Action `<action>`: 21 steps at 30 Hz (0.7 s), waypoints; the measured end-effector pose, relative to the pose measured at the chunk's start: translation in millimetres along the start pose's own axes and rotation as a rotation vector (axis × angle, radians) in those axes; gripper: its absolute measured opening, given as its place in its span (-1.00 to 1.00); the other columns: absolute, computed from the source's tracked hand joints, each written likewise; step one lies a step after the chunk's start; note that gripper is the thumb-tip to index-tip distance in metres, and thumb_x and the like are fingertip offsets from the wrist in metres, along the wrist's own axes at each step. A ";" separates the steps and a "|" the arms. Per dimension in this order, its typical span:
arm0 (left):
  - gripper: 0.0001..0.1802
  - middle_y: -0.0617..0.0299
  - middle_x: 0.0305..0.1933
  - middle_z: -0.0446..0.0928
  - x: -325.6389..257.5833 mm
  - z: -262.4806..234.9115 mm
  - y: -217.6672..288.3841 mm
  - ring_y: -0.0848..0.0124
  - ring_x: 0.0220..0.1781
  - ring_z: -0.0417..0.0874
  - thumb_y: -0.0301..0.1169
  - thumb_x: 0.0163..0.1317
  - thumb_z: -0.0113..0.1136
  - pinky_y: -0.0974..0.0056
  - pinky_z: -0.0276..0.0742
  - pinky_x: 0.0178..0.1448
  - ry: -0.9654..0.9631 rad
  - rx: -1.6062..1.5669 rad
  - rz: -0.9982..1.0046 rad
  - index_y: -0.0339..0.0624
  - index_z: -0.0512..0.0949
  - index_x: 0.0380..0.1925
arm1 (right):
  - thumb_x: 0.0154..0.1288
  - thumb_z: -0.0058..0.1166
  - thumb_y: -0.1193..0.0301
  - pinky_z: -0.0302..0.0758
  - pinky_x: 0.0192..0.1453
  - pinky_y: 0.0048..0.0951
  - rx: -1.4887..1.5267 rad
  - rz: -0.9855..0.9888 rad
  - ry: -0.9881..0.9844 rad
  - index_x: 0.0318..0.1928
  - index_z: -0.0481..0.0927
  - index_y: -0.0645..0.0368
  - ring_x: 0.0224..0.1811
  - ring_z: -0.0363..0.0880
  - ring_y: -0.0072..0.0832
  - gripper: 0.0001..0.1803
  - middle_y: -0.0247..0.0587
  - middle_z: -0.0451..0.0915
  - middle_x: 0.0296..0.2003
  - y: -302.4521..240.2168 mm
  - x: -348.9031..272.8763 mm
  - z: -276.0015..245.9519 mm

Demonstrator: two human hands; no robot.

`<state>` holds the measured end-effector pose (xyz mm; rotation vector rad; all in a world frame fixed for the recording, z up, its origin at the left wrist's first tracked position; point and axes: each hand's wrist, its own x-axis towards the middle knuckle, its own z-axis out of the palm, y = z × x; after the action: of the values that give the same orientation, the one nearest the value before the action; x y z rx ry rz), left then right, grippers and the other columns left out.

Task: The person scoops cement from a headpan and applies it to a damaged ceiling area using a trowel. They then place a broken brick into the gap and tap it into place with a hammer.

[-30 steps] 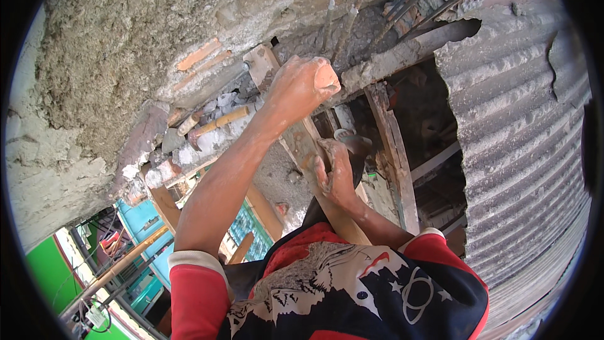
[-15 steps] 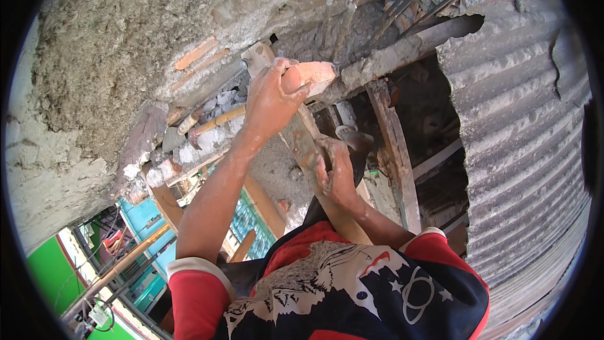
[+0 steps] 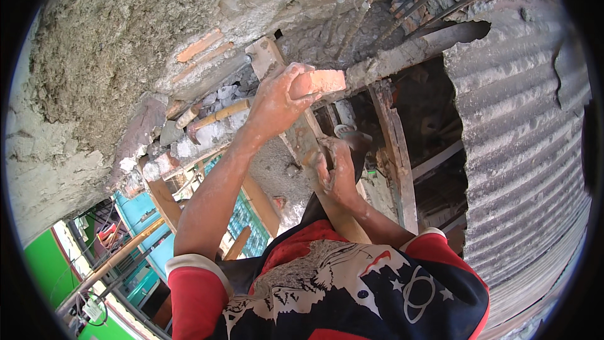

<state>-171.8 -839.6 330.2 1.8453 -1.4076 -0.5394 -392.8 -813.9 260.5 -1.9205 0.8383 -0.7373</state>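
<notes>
A broken piece of orange brick (image 3: 324, 80) is gripped in my left hand (image 3: 277, 104), fingers wrapped round its left end. It is held over the upper part of a long wooden plank (image 3: 302, 135), beside a mortar-covered ledge. My right hand (image 3: 341, 173) is lower, at the plank's right edge. Its fingers and thumb are curled in, and what they close on, if anything, is hidden. Left of my left wrist, a hammer (image 3: 220, 115) with a wooden handle lies on the rubble, with a trowel (image 3: 171, 133) next to it.
A rough plastered wall (image 3: 119, 50) fills the upper left. Steel bars (image 3: 365, 6) jut out at the top. To the right are a corrugated sheet (image 3: 516, 132) with a ragged edge, a dark gap and a wooden beam (image 3: 393, 141). Blue panels show far below at the lower left.
My left hand has moved slightly right with the brick, which has turned a little flatter. My right hand stays by the plank. The view has shifted slightly.
</notes>
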 end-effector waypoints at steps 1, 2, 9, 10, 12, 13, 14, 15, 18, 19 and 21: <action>-0.47 0.04 0.03 0.58 -0.6 -1.1 -0.1 0.07 0.07 0.62 -0.29 0.09 0.47 0.10 0.52 0.14 -0.001 -0.012 0.020 -0.18 0.52 0.06 | 0.13 0.08 0.67 0.42 0.01 -0.13 0.009 0.018 -0.019 0.04 0.48 0.34 -0.10 0.46 0.03 -0.59 0.11 0.48 -0.13 -1.0 -0.4 -1.3; -0.46 0.04 0.03 0.58 -1.8 0.9 -3.5 0.07 0.07 0.61 -0.29 0.09 0.48 0.09 0.52 0.14 -0.008 -0.010 -0.011 -0.17 0.51 0.06 | 0.13 0.08 0.67 0.42 0.01 -0.13 0.017 0.036 -0.038 0.04 0.48 0.34 -0.10 0.47 0.03 -0.60 0.11 0.48 -0.13 -1.7 -1.1 -2.0; -0.45 0.04 0.03 0.58 -5.2 17.0 -8.5 0.01 0.08 0.60 -0.29 0.11 0.46 0.08 0.51 0.14 0.027 -0.001 -0.035 -0.17 0.48 0.08 | 0.24 0.05 0.60 0.43 0.08 -0.16 -0.019 0.063 -0.024 0.03 0.48 0.36 -0.06 0.49 0.04 -0.67 0.13 0.50 -0.10 -4.0 -0.6 0.0; -0.45 0.04 0.04 0.58 -5.6 15.3 -7.4 0.00 0.09 0.60 -0.28 0.11 0.46 0.08 0.51 0.14 0.038 -0.002 -0.032 -0.16 0.48 0.08 | 0.28 0.03 0.58 0.43 0.09 -0.18 -0.017 0.072 -0.038 0.04 0.48 0.36 -0.06 0.50 0.03 -0.69 0.14 0.50 -0.10 -5.1 -0.5 -1.0; -0.43 -0.01 0.06 0.57 -4.2 12.1 -11.8 -0.04 0.10 0.59 -0.28 0.12 0.45 0.06 0.51 0.14 -0.030 0.027 -0.053 -0.19 0.47 0.10 | 0.32 0.02 0.55 0.44 0.11 -0.20 -0.010 0.070 -0.052 0.05 0.47 0.35 -0.05 0.50 0.02 -0.70 0.15 0.50 -0.10 -6.9 0.1 -0.5; -0.42 -0.04 0.07 0.57 -1.8 10.8 -10.9 -0.05 0.10 0.59 -0.27 0.12 0.44 0.05 0.51 0.14 -0.065 0.036 -0.059 -0.21 0.46 0.12 | 0.32 0.02 0.55 0.44 0.11 -0.20 -0.011 0.059 -0.048 0.05 0.47 0.35 -0.05 0.50 0.01 -0.70 0.14 0.50 -0.10 -7.1 1.5 -1.3; -0.40 -0.07 0.08 0.56 -0.5 9.5 -8.6 -0.06 0.11 0.59 -0.28 0.12 0.44 0.04 0.51 0.14 -0.117 0.070 -0.079 -0.23 0.45 0.14 | 0.32 0.02 0.55 0.44 0.10 -0.20 -0.013 0.048 -0.044 0.05 0.47 0.35 -0.06 0.51 0.01 -0.70 0.14 0.49 -0.10 -7.1 1.9 -1.9; -0.38 -0.10 0.09 0.56 1.1 8.0 -5.4 -0.07 0.12 0.59 -0.28 0.12 0.44 0.04 0.51 0.14 -0.170 0.104 -0.098 -0.25 0.44 0.15 | 0.32 0.02 0.55 0.44 0.10 -0.21 -0.020 0.045 -0.045 0.05 0.46 0.35 -0.05 0.50 0.01 -0.70 0.14 0.49 -0.10 -6.5 1.2 -2.4; -0.33 -0.17 0.09 0.56 5.6 4.0 -5.5 -0.10 0.12 0.59 -0.29 0.11 0.44 0.01 0.51 0.13 -0.209 0.129 -0.103 -0.31 0.42 0.19 | 0.33 0.02 0.55 0.43 0.11 -0.21 -0.023 0.034 -0.048 0.05 0.46 0.36 -0.05 0.50 0.00 -0.70 0.15 0.49 -0.10 -4.7 2.1 -1.5; -0.32 -0.19 0.08 0.57 5.3 4.2 -7.0 -0.11 0.12 0.59 -0.29 0.11 0.44 0.01 0.51 0.13 -0.204 0.121 -0.098 -0.33 0.41 0.20 | 0.33 0.02 0.55 0.43 0.11 -0.21 -0.017 0.038 -0.052 0.05 0.46 0.36 -0.05 0.50 0.00 -0.70 0.15 0.48 -0.09 -4.8 2.1 -1.1; -0.34 -0.19 0.05 0.58 0.6 8.9 -13.7 -0.11 0.10 0.60 -0.29 0.10 0.44 0.01 0.52 0.11 -0.151 0.124 -0.095 -0.33 0.43 0.17 | 0.33 0.02 0.55 0.43 0.11 -0.20 -0.020 0.033 -0.058 0.05 0.45 0.36 -0.04 0.50 0.01 -0.70 0.15 0.48 -0.09 -3.5 0.8 -1.2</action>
<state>-169.3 -841.2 314.1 2.0144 -1.4870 -0.6645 -392.4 -813.8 264.3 -1.9322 0.8430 -0.6523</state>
